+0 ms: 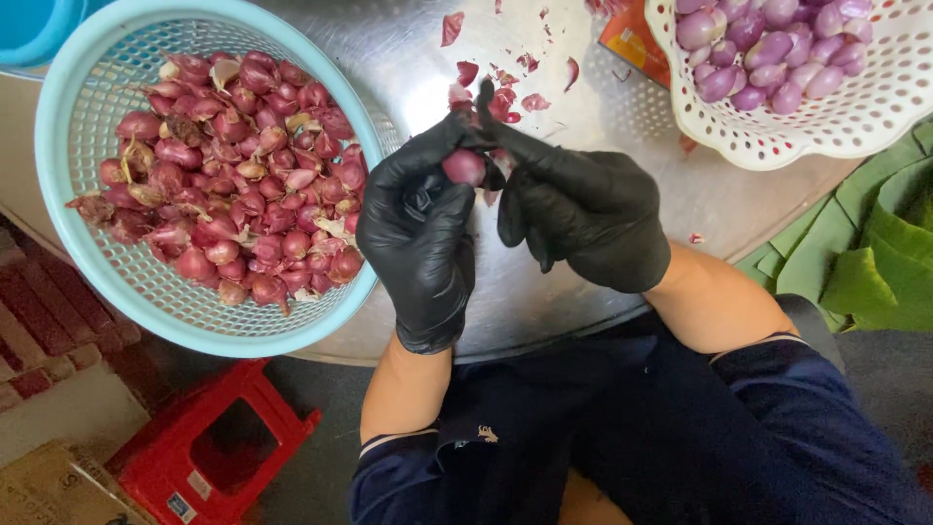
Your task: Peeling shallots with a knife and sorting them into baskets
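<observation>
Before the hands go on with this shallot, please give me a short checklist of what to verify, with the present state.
1. Shallot held in left hand: ok.
2. Right hand fingers on the shallot's top: ok.
3. Both black gloves unbroken: cannot tell.
4. Blue basket of unpeeled shallots beside left hand: ok.
5. White basket of peeled shallots near right hand: ok.
6. Metal table free of skins: not ok.

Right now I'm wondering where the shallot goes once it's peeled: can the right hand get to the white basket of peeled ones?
Probably yes. The right hand is beside the white basket, with only bare metal table and skin scraps between; it holds the shallot together with the left hand.
</observation>
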